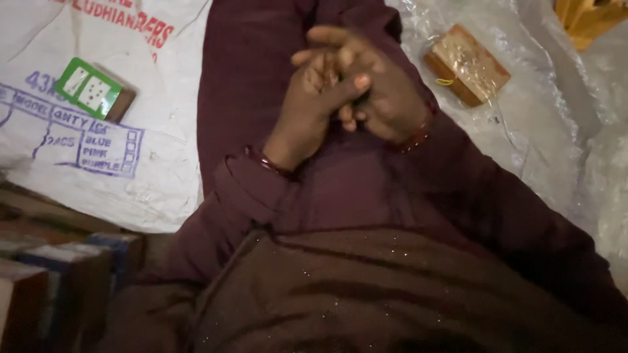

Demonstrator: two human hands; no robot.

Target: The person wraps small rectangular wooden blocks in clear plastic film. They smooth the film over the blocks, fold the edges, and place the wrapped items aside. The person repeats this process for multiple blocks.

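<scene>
Two bare hands meet over the person's lap, pressed together on the dark maroon cloth of the clothing. The left hand comes up from the near left, a dark red bangle at its wrist, and its fingers lace into those of the right hand, which comes in from the right with a similar bangle at its wrist. The grip of each hand is closed around the other; the picture is blurred there, and whether any small thing sits between the fingers cannot be told.

To the far left, a white woven sack with blue and red print lies flat, and on it rests a small block wrapped in green and white card, well apart from the hands. To the far right, clear crinkled plastic sheeting is spread out, and on it lies a brown wooden block in clear wrap with a bit of yellow band at its near edge; it is the nearest loose thing to the right hand, yet not touching it. At the near left, a row of dark blocks with blue edges stands side by side.
</scene>
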